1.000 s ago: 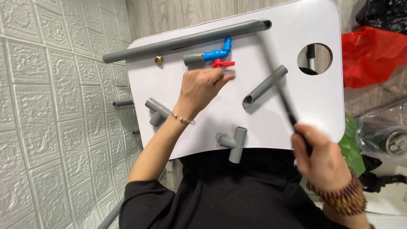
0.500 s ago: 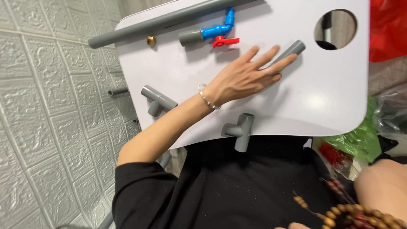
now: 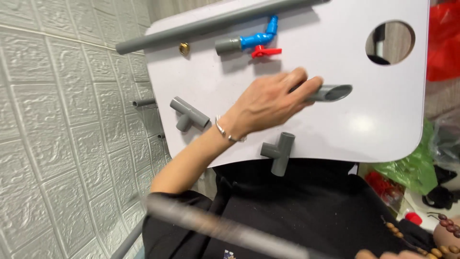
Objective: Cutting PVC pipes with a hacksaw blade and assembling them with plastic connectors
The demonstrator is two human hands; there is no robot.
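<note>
My left hand (image 3: 268, 103) reaches across the white lap table (image 3: 383, 134), and its fingers curl around a short grey pipe (image 3: 333, 92) with an angled open end. A blue valve with a red handle (image 3: 258, 42) lies beyond the hand, joined to a grey sleeve. Two grey T-fittings sit nearby, one (image 3: 189, 114) left of my wrist and one (image 3: 279, 152) at the table's near edge. Only a sliver of my right hand (image 3: 383, 254) shows at the bottom edge, by a beaded bracelet (image 3: 443, 240). It holds the end of a blurred long grey rod (image 3: 225, 228) over my lap.
A long grey pipe (image 3: 215, 24) lies along the table's far edge, with a small brass fitting (image 3: 184, 48) beside it. The table has a round hole (image 3: 390, 42) at its right. A white tiled wall (image 3: 57, 120) stands at the left; red and green bags lie at the right.
My left hand went from lying flat beside the short pipe to closing over it. The long rod has swung across my lap at the bottom of the view.
</note>
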